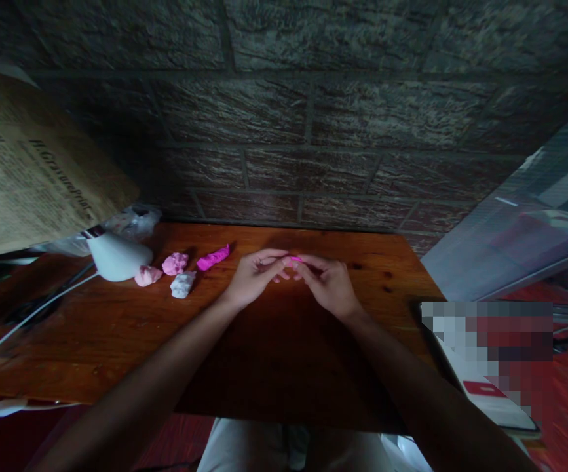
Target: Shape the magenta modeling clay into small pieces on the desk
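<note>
A small bit of bright pink modelling clay (294,260) is pinched between the fingertips of both hands, above the wooden table. My left hand (259,274) grips it from the left, a ring on one finger. From the right, my right hand (329,280) holds it with thumb and forefinger. To the left on the tabletop lie a magenta clay strip (213,257), a pink clay lump (175,263), a paler pink lump (148,275) and a white-grey lump (183,284). The fingers hide part of the held piece.
A lamp with a white base (119,255) and newsprint-patterned shade (33,164) stands at the left, its white cord (33,318) crossing the wooden table (131,341). A brick-patterned wall (274,118) rises behind. A grey translucent panel (514,210) leans at the right.
</note>
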